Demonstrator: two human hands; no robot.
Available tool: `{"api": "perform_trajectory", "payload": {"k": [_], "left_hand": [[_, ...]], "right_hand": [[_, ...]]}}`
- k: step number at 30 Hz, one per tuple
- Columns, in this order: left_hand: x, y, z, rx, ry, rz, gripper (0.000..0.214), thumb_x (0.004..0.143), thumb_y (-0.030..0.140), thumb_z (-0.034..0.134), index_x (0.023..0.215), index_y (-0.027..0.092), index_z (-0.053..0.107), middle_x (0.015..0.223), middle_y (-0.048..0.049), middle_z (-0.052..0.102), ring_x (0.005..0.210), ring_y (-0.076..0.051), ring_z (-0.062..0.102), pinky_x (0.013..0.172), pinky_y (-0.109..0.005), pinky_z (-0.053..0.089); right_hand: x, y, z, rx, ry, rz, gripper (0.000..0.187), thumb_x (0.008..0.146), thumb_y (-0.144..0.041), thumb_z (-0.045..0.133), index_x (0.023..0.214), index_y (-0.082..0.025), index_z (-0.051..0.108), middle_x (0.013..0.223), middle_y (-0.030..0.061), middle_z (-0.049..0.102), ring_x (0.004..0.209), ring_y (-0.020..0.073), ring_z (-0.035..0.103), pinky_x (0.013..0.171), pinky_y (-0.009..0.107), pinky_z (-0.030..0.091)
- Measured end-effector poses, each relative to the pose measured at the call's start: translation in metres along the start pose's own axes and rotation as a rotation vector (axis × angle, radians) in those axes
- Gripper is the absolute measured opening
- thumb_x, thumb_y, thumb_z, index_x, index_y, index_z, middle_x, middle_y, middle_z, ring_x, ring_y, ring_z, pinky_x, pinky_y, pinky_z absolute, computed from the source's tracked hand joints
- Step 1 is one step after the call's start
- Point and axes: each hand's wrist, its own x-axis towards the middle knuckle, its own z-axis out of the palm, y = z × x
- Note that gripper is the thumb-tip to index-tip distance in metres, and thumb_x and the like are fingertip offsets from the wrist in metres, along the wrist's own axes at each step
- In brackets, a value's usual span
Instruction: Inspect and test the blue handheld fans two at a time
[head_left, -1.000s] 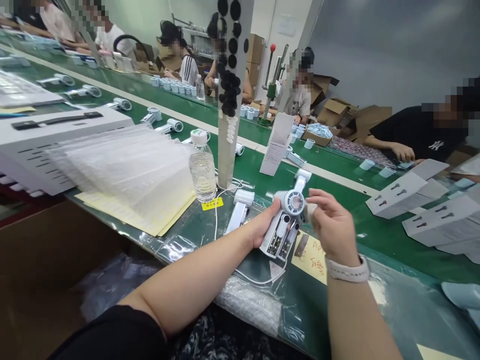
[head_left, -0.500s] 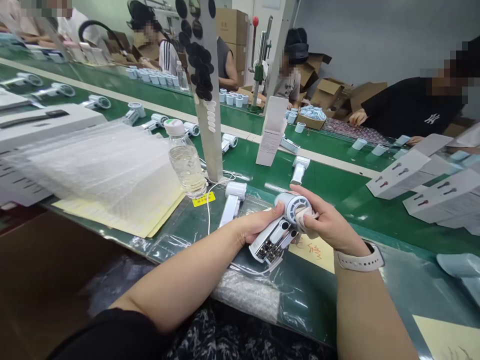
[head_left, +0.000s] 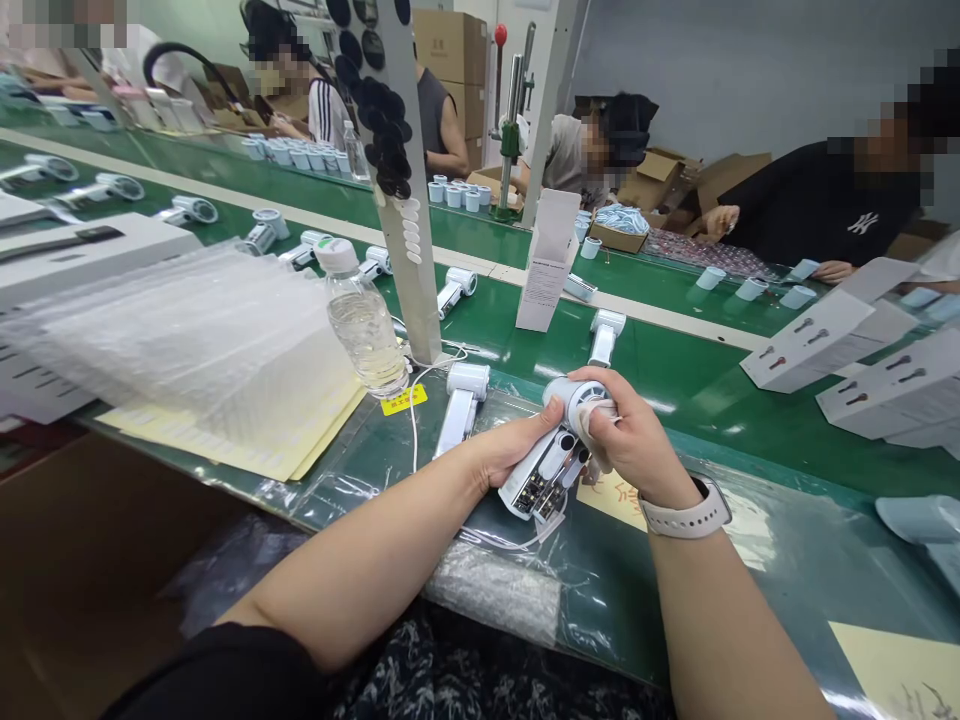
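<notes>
My left hand (head_left: 517, 448) is closed round a light-blue hair dryer (head_left: 534, 484), thumb on its round head. The handle's side is uncovered, with small circuit parts showing, and it tilts down toward me. Pinched in my right hand (head_left: 637, 440) is a whitish cloth (head_left: 598, 417), pressed against the open, grille-like end of the head. My right fingers also reach over the top of the head. A white cord passes by the handle's lower end; whether it joins there I cannot tell. Left of my hands lies another light-blue dryer (head_left: 462, 408).
A water bottle (head_left: 365, 320) stands by a metal post (head_left: 415, 270). Plastic sleeves (head_left: 187, 340) lie on yellow paper at left. White boxes (head_left: 817, 335) stand at right, and one box (head_left: 547, 262) stands on the green belt (head_left: 675, 375). Co-workers sit across.
My right hand and the cloth have shifted slightly left across the dryer's head. My left hand keeps its hold. Across the belt, one co-worker has leaned forward.
</notes>
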Motion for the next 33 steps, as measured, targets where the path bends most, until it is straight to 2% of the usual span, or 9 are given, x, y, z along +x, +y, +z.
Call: {"api": "perform_trajectory", "payload": {"k": [5, 10, 13, 15, 19, 22, 25, 28, 33], "left_hand": [[0.002, -0.003, 0.007, 0.02, -0.013, 0.049, 0.067, 0.066, 0.075, 0.07, 0.08, 0.01, 0.069, 0.067, -0.0073, 0.069, 0.065, -0.017, 0.066, 0.066, -0.028, 0.052], [0.001, -0.001, 0.004, 0.053, 0.025, 0.07, 0.069, 0.059, 0.079, 0.071, 0.073, 0.012, 0.067, 0.065, -0.0068, 0.069, 0.061, -0.017, 0.064, 0.062, -0.027, 0.052], [-0.004, 0.004, 0.005, 0.052, -0.008, 0.105, 0.072, 0.057, 0.085, 0.066, 0.066, 0.013, 0.064, 0.065, -0.0077, 0.068, 0.061, -0.017, 0.064, 0.062, -0.027, 0.052], [-0.007, 0.009, 0.008, 0.031, -0.074, 0.138, 0.075, 0.057, 0.088, 0.062, 0.064, 0.013, 0.063, 0.071, -0.0105, 0.07, 0.067, -0.019, 0.066, 0.064, -0.029, 0.053], [-0.01, 0.015, 0.012, 0.005, -0.15, 0.185, 0.075, 0.06, 0.088, 0.06, 0.064, 0.013, 0.061, 0.084, -0.0143, 0.073, 0.08, -0.026, 0.07, 0.07, -0.034, 0.055], [-0.011, 0.016, 0.011, -0.003, -0.152, 0.193, 0.074, 0.062, 0.087, 0.06, 0.066, 0.013, 0.061, 0.084, -0.014, 0.073, 0.088, -0.029, 0.071, 0.073, -0.035, 0.055], [-0.011, 0.014, 0.009, 0.002, -0.145, 0.172, 0.074, 0.061, 0.087, 0.061, 0.066, 0.013, 0.061, 0.081, -0.0138, 0.073, 0.083, -0.027, 0.071, 0.072, -0.034, 0.055], [-0.011, 0.013, 0.009, 0.021, -0.131, 0.163, 0.076, 0.059, 0.088, 0.061, 0.066, 0.013, 0.061, 0.08, -0.0142, 0.073, 0.077, -0.024, 0.07, 0.072, -0.033, 0.056], [-0.012, 0.01, 0.015, 0.047, -0.034, 0.176, 0.077, 0.053, 0.089, 0.064, 0.065, 0.013, 0.061, 0.072, -0.0115, 0.07, 0.07, -0.022, 0.069, 0.066, -0.029, 0.055]], "right_hand": [[0.005, 0.005, 0.01, -0.108, 0.219, -0.047, 0.048, 0.1, -0.057, 0.035, 0.09, -0.023, 0.068, 0.083, 0.0053, 0.069, 0.073, 0.0211, 0.061, 0.068, 0.035, 0.047], [0.005, 0.006, 0.019, -0.163, 0.388, -0.142, 0.049, 0.1, -0.059, 0.035, 0.088, -0.023, 0.065, 0.085, 0.0066, 0.07, 0.079, 0.0221, 0.063, 0.071, 0.035, 0.048], [0.002, 0.007, 0.016, -0.106, 0.508, -0.09, 0.047, 0.097, -0.06, 0.042, 0.088, -0.022, 0.068, 0.088, 0.0075, 0.071, 0.079, 0.0221, 0.063, 0.07, 0.035, 0.049], [0.001, 0.009, 0.009, 0.068, 0.447, 0.031, 0.044, 0.095, -0.06, 0.048, 0.092, -0.022, 0.07, 0.093, 0.0078, 0.071, 0.076, 0.0215, 0.064, 0.064, 0.035, 0.05], [0.002, 0.012, -0.007, 0.494, 0.116, 0.293, 0.047, 0.087, -0.064, 0.06, 0.108, -0.023, 0.069, 0.087, 0.0047, 0.07, 0.06, 0.018, 0.06, 0.05, 0.033, 0.05], [0.002, 0.012, -0.013, 0.646, -0.063, 0.331, 0.055, 0.078, -0.065, 0.071, 0.117, -0.026, 0.065, 0.085, 0.001, 0.069, 0.053, 0.0154, 0.058, 0.049, 0.033, 0.052], [0.0, 0.01, -0.015, 0.656, -0.177, 0.298, 0.061, 0.074, -0.059, 0.079, 0.123, -0.029, 0.06, 0.092, 0.0002, 0.07, 0.053, 0.015, 0.063, 0.05, 0.033, 0.054], [-0.002, 0.009, -0.011, 0.631, -0.185, 0.278, 0.06, 0.072, -0.057, 0.081, 0.12, -0.03, 0.059, 0.083, -0.0019, 0.069, 0.051, 0.0155, 0.064, 0.048, 0.031, 0.054], [-0.001, 0.009, 0.006, 0.539, 0.018, 0.291, 0.049, 0.077, -0.064, 0.072, 0.109, -0.029, 0.059, 0.06, -0.0055, 0.061, 0.037, 0.0142, 0.053, 0.035, 0.027, 0.044]]}}
